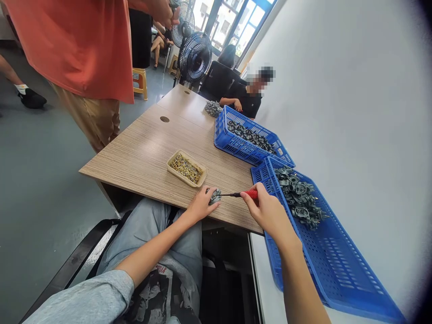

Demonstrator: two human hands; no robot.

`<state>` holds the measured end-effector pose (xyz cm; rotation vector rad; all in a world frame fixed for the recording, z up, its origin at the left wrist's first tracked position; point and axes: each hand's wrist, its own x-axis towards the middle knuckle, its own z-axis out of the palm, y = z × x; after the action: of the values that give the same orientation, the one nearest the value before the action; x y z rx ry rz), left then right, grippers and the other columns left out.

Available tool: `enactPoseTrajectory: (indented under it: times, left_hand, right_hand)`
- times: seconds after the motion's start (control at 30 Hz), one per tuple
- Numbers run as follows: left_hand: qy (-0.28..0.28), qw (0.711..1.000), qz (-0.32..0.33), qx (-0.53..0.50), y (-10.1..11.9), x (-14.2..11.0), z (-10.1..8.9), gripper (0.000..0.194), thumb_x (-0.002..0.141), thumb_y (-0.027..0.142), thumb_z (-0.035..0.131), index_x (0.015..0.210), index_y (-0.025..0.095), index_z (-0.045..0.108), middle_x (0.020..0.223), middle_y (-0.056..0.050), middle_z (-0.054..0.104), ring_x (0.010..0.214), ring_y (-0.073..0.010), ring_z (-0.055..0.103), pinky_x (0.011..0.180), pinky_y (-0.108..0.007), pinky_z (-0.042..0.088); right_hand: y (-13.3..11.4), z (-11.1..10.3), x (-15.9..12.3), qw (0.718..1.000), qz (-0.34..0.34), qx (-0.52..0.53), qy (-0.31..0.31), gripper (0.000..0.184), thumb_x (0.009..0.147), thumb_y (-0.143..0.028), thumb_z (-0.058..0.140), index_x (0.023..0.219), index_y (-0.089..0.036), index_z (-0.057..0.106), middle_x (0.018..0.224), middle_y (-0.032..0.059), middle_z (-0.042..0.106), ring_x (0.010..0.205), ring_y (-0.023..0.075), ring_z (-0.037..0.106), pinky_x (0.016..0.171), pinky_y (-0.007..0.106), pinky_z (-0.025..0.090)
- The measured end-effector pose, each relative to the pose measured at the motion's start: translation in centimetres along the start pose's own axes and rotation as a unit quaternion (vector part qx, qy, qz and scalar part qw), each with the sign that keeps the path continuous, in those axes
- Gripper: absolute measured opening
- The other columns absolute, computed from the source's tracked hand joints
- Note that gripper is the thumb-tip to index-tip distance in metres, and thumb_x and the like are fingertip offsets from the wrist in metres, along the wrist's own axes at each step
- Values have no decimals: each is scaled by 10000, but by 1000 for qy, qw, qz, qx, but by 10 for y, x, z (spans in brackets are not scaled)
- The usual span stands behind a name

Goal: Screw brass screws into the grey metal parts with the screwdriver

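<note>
My left hand point(200, 205) pinches a small grey metal part point(215, 196) against the near edge of the wooden table point(148, 153). My right hand point(266, 209) grips a red-handled screwdriver point(250, 194), and its dark shaft points left with the tip at the part. Just beyond my left hand lies a shallow beige tray point(201, 172) of small brass screws point(185, 168). By my right hand sits a blue plastic basket point(337, 265) holding a heap of grey metal parts point(299, 196).
A second blue basket point(236, 146) with grey parts stands farther back, with a loose pile of parts point(213, 108) behind it. A seated person point(248, 96) works at the far end. Another person in an orange shirt point(81, 45) stands left of the table. Fans point(195, 56) stand behind.
</note>
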<state>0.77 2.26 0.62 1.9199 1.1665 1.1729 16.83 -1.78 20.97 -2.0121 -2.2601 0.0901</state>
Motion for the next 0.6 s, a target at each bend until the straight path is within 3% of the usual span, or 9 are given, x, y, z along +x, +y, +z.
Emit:
enactPoseTrajectory:
  times: [0.13,0.33,0.47,0.6]
  left_hand:
    - [0,1000,0,1,1,0,0,552,920,378,660,1421,246,469,1256,-100,525,1137,-278,612,1015,-419,522]
    - [6,1000,5,-12,-1,0,1,550,918,375,659,1420,243,478,1252,-105,528,1142,-278,613,1028,-426,516]
    - [7,1000,5,-19,-2,0,2,545,914,369,665,1411,243,482,1259,-108,532,1144,-274,615,1038,-425,511]
    - [6,999,24,-24,0,-1,0,417,940,335,635,1329,239,517,1351,-117,525,1268,-279,557,1111,-435,460]
  right_hand:
    - [3,0,-1,996,-40,81,-27,221,1003,-482,452,1069,-271,449,797,10,667,641,215,610,602,276,347]
    - [13,9,1,999,16,22,32,281,981,-545,475,961,-265,481,693,-1,617,579,210,557,572,279,301]
    - [38,20,10,991,10,97,89,298,968,-557,498,951,-260,520,711,1,631,590,194,564,587,286,360]
    - [71,41,25,967,44,190,164,365,924,-610,545,949,-247,514,738,21,635,615,202,595,592,309,443]
